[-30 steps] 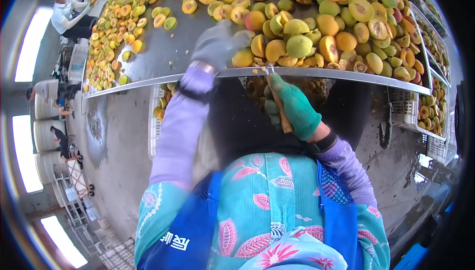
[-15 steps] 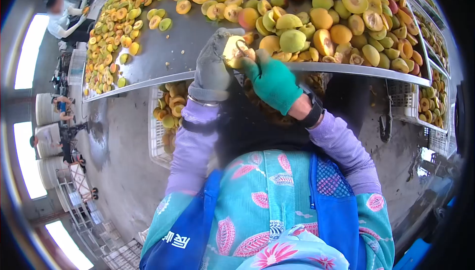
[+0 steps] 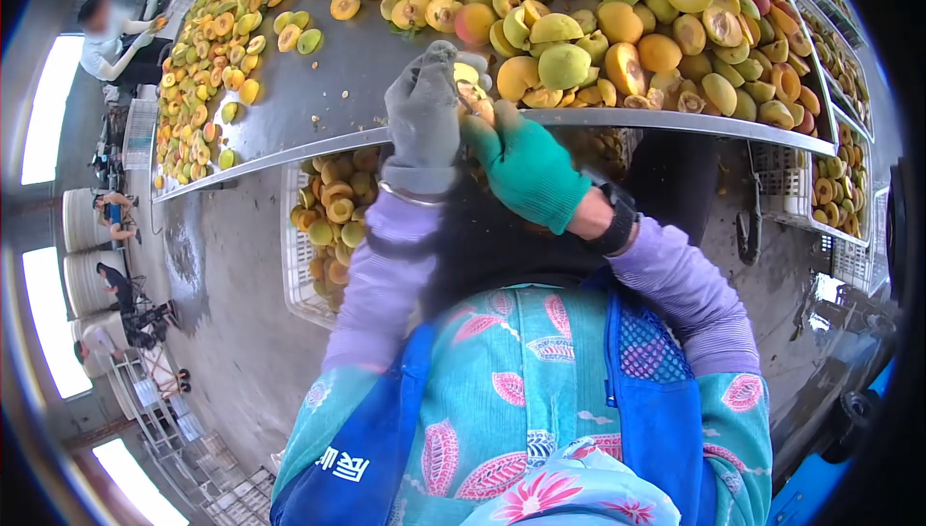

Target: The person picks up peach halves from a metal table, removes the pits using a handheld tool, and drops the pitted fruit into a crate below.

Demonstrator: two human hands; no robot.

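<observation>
My left hand (image 3: 424, 107), in a grey glove, is closed around a peach half (image 3: 473, 97) just above the table's front edge. The fruit's pale yellow flesh and brownish centre face my right hand. In a green glove, my right hand (image 3: 531, 164) is closed with its thumb and fingers against the fruit. A thin, dark, curved blade (image 3: 471, 92) lies over the flesh; its handle is hidden inside the green glove. Close beyond the hands, several whole and halved peaches (image 3: 564, 66) lie heaped on the metal table (image 3: 318, 92).
The table's raised metal rim (image 3: 675, 119) runs in front of me. Below it stands a white crate (image 3: 299, 275) of peach halves at left. More filled crates (image 3: 781, 179) are at right. A seated person (image 3: 111, 44) works at the far left, with other people beyond.
Both hands, still together on the peach half, have shifted slightly right relative to my body. The left hand has turned, covering more of the fruit. The view has shifted slightly.
</observation>
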